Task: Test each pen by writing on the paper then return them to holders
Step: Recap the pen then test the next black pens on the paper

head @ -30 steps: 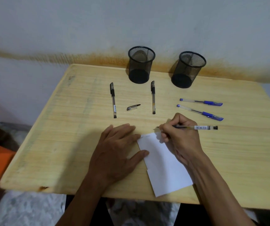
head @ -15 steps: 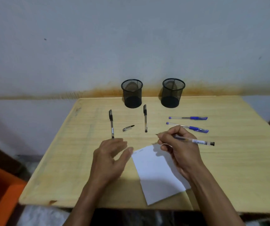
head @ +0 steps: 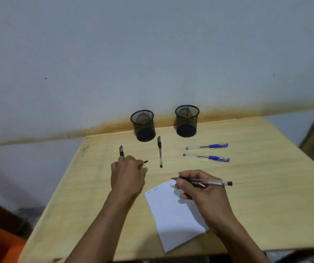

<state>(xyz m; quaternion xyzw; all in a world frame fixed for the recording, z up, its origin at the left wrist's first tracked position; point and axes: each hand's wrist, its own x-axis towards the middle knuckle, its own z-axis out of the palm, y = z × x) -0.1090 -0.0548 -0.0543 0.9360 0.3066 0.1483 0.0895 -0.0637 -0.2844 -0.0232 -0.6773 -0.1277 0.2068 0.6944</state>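
Head view: right hand (head: 200, 190) grips uncapped pen (head: 207, 181); left hand (head: 127, 175) covers cap (head: 143, 164) (grasp unclear).

A pale wooden table (head: 256, 196) stood against the wall. Near its far edge stood two black mesh pen holders (head: 143, 125) (head: 187, 121). Two capped black pens (head: 160, 151) (head: 121, 150) lay before the left holder, two blue pens (head: 207, 146) (head: 206, 157) to the right. A white paper (head: 173, 215) lay near the front edge.
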